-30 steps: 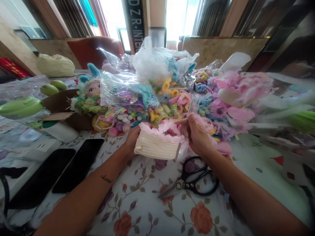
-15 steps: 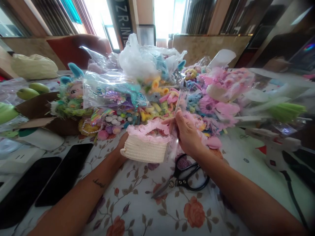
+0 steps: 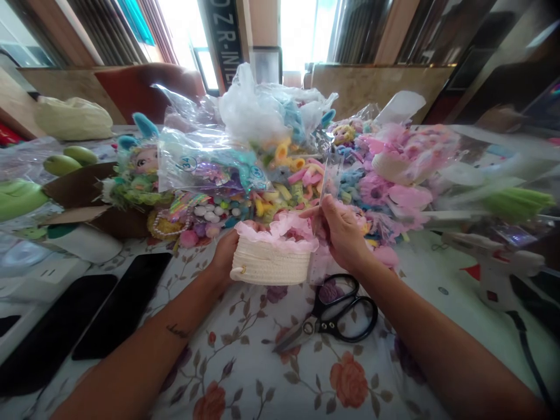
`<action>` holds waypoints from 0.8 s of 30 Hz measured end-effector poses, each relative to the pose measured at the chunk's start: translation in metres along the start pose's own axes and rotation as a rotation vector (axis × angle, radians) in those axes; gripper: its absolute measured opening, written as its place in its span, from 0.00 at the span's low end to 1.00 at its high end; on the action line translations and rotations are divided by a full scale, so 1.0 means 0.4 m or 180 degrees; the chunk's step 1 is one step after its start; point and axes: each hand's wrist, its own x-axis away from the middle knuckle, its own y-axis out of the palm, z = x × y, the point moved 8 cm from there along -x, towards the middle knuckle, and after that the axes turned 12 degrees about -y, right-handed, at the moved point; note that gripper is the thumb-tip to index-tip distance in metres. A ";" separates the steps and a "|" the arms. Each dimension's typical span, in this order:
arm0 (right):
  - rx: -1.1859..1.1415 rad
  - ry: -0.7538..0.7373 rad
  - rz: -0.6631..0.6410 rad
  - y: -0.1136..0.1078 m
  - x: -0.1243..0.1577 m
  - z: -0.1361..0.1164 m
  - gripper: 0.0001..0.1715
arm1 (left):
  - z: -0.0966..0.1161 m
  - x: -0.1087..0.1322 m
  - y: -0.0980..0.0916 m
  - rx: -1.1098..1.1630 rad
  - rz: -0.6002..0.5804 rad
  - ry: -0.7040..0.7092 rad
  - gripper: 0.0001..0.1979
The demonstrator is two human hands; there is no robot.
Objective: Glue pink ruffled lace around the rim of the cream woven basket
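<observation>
A small cream woven basket [image 3: 271, 262] with a pink ruffled rim hangs just above the flowered tablecloth. My left hand [image 3: 226, 254] grips it from the left and behind; most of those fingers are hidden by the basket. In my right hand [image 3: 341, 230] a clear plastic ruler [image 3: 331, 181] is pinched upright against the basket's right side. The ruler's lower end reaches below the basket's base. Black-handled scissors [image 3: 326, 324] lie on the cloth below my right hand, blades pointing to the lower left.
Behind the basket spreads a pile of plush pieces [image 3: 284, 198], beads and plastic bags [image 3: 210, 157]. Two black phones [image 3: 125, 303] lie at left beside an open cardboard box [image 3: 100, 216]. A white glue gun [image 3: 492, 262] stands on the right, its cord trailing forward.
The basket has turned slightly and sits more level, its front side facing me more squarely. My right hand still holds the ruler beside it. The whole view has shifted a little.
</observation>
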 end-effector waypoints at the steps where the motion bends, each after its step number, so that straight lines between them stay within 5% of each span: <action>1: 0.0024 0.0006 -0.0023 -0.002 -0.003 0.001 0.37 | -0.003 -0.001 0.002 0.0081 -0.0057 0.0002 0.10; 8: 0.0060 -0.0123 0.0351 -0.085 -0.043 -0.060 0.34 | 0.029 0.013 -0.017 0.0319 0.0170 0.0329 0.09; 13: -0.0183 -0.0326 0.0568 -0.103 -0.047 -0.150 0.27 | 0.156 0.117 -0.011 -0.1404 0.0768 0.1446 0.11; 17: 0.0256 -0.0284 0.0208 -0.047 -0.010 -0.168 0.28 | 0.218 0.183 0.055 -0.2715 0.0823 0.1878 0.12; 24: 0.0424 -0.0029 -0.1025 0.039 0.027 -0.160 0.21 | 0.207 0.158 0.154 -0.3139 0.0138 0.1424 0.10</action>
